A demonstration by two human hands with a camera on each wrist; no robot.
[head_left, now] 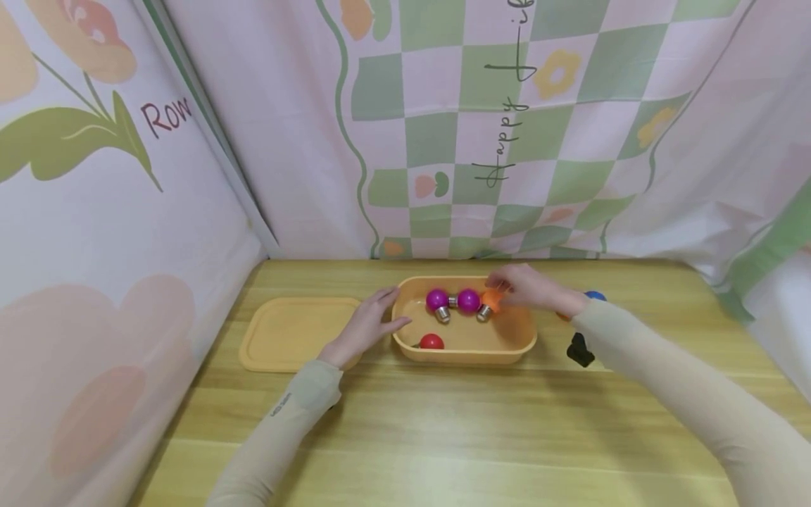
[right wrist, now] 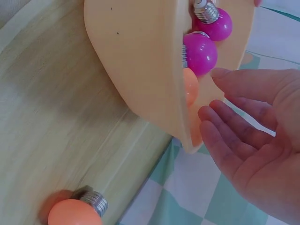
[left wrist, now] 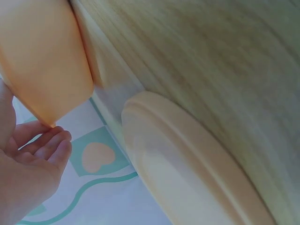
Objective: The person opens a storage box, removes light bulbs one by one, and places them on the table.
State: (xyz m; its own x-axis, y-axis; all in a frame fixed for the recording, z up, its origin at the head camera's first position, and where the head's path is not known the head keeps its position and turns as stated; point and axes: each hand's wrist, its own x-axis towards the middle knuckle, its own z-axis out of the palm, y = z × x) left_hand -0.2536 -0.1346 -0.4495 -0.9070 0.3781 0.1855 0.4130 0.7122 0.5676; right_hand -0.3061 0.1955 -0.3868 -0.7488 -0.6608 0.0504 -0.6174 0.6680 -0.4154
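A yellow-orange plastic box (head_left: 469,355) holds two purple bulbs (head_left: 437,301), an orange bulb (head_left: 491,301) and a red bulb (head_left: 432,341). My left hand (head_left: 367,324) rests at the box's left end, thumb and fingers spread along the rim. Over the right back part of the box is my right hand (head_left: 522,285), beside the orange bulb. In the right wrist view, its thumb and fingers stand apart with nothing between them, and the orange bulb (right wrist: 190,86) lies partly hidden behind the box wall.
Left of the box lies a matching flat lid (head_left: 298,334). On the table to the right, a blue round object (head_left: 595,296) and another orange bulb (right wrist: 75,214) lie partly behind my right forearm. A small black object (head_left: 579,350) lies nearer. A patterned curtain (head_left: 507,141) hangs behind.
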